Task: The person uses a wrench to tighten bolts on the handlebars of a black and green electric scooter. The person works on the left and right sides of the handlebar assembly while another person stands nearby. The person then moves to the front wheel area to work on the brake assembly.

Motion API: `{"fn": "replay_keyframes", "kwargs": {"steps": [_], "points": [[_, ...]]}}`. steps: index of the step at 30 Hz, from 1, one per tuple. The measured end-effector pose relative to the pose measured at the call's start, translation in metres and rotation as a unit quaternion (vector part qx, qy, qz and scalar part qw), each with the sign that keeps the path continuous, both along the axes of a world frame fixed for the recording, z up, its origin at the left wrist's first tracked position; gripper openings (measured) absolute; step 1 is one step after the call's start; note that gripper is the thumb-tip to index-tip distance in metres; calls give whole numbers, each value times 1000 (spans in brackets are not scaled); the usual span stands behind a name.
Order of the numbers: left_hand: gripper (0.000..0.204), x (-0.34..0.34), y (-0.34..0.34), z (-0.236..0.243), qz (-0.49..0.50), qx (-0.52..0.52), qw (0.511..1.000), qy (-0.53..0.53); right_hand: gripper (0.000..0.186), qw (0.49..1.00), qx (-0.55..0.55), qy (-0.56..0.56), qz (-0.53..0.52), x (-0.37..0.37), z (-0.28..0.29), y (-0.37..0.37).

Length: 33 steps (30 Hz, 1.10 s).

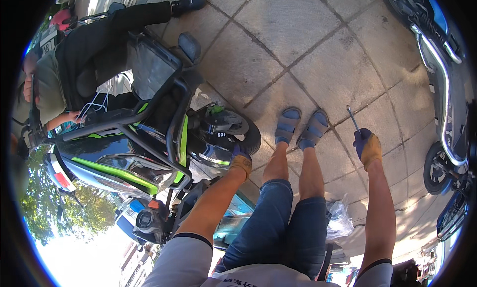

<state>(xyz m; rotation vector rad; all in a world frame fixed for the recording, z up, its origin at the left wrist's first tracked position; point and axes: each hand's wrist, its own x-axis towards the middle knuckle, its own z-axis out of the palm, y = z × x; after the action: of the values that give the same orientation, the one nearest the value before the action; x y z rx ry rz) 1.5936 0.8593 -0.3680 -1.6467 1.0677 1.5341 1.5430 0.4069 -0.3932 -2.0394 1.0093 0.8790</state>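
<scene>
My left hand (241,164), in a purple and yellow work glove, is at the black tyre (254,138) of a black and lime-green motor scooter (119,163). Its fingers curl against the tyre's near edge, with the tips partly hidden. Out to the right, over the paving, my right hand (368,149) wears a matching glove. It is closed round the lower end of a slim silver wrench (353,119), whose head points up and away from the fist.
Black crash bars (174,103) frame the scooter. Beyond it, a person in dark trousers (89,48) has a hand (73,116) near white cables. A blue scooter (442,53) stands along the right edge. A clear plastic bag (340,220) lies beside my leg on the paved ground (298,33).
</scene>
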Motion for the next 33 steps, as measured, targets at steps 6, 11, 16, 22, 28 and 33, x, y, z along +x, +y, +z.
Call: {"fn": "replay_keyframes", "kwargs": {"steps": [6,11,16,22,28,33], "points": [[44,-35,47,-39,123,66,987,76,23,992,117,-51,-20,1,-49,23],[48,-51,72,-21,125,37,991,9,25,984,134,1,113,63,-27,68],[51,-113,120,-21,148,-53,972,-176,29,977,128,-31,167,95,-73,113],[71,-120,108,19,612,-62,761,-204,32,942,11,-26,335,126,-147,133],[83,-181,152,-51,906,-48,266,-326,46,925,3,25,379,166,-160,198],[57,-183,156,-127,876,-200,212,-384,46,812,45,61,579,224,-194,229]]}}
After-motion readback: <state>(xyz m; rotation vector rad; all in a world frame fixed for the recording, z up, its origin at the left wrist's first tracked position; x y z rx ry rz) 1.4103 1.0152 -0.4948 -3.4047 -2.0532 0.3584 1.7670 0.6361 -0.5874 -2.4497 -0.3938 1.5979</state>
